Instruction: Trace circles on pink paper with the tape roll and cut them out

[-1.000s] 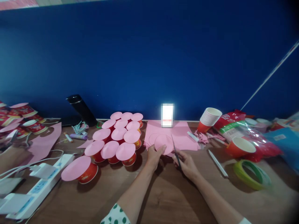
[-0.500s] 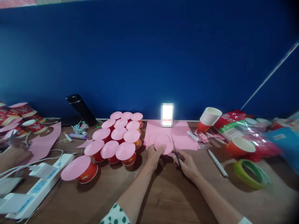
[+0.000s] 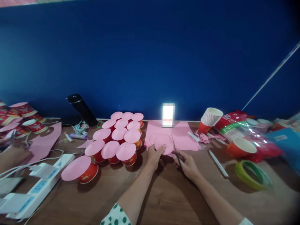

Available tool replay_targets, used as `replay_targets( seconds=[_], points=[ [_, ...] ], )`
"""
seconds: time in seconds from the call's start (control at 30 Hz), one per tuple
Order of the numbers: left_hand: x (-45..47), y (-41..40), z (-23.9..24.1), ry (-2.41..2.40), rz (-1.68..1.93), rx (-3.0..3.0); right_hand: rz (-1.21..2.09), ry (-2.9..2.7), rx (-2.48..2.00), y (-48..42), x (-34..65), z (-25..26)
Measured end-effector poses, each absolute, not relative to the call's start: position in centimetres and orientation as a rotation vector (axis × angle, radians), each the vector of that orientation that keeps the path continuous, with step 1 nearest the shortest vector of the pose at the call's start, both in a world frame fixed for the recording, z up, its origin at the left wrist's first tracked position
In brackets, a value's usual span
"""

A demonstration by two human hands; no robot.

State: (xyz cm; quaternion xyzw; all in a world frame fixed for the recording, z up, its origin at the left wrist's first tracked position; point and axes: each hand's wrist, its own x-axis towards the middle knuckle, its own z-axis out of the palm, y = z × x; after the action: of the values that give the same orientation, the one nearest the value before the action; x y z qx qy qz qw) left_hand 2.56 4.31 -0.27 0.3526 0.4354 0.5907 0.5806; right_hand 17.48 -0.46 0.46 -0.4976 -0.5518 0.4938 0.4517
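Observation:
My left hand (image 3: pixel 154 156) is closed on a round pink paper disc (image 3: pixel 163 143), its thumb lying on top near the lower edge. In my right hand (image 3: pixel 186 164) is a pair of dark scissors (image 3: pixel 177 155), with the blades pointing up along the right edge of the disc. Behind the disc lie pink paper sheets (image 3: pixel 182 131), one with a circle outline drawn on it. To the left stand several red paper cups (image 3: pixel 88 173), each topped with a pink disc (image 3: pixel 126 152).
A lit phone (image 3: pixel 168 115) stands against the blue wall. On the right are stacked cups (image 3: pixel 211 117), a white pen (image 3: pixel 218 163), green tape (image 3: pixel 250 175) and a red plastic bag (image 3: pixel 262 147). On the left are a power strip (image 3: pixel 39 187), a black bottle (image 3: pixel 82 109) and another person's hand (image 3: pixel 16 156).
Hardly anything differs. The pink disc in my left hand has shifted very slightly; both hands keep their places and grips.

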Motion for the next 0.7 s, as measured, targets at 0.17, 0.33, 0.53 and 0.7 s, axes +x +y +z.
replay_targets(
  seconds=[0.17, 0.33, 0.53, 0.7],
  points=[
    [2.61, 4.36, -0.32, 1.030, 1.396, 0.803, 1.212, -1.355, -1.243, -0.49, 17.57, 0.18],
    [2.63, 4.36, -0.28, 1.040, 1.387, 0.816, 1.215, -1.358, -1.243, -0.50, 17.56, 0.30],
    [2.52, 4.29, -0.20, 1.042, 1.359, 0.849, 1.247, -1.332, -1.202, -0.54, 17.53, 0.37],
    [2.49, 4.32, -0.34, 1.043, 1.352, 0.863, 1.267, -1.315, -1.192, -0.54, 17.55, 0.48]
  ],
)
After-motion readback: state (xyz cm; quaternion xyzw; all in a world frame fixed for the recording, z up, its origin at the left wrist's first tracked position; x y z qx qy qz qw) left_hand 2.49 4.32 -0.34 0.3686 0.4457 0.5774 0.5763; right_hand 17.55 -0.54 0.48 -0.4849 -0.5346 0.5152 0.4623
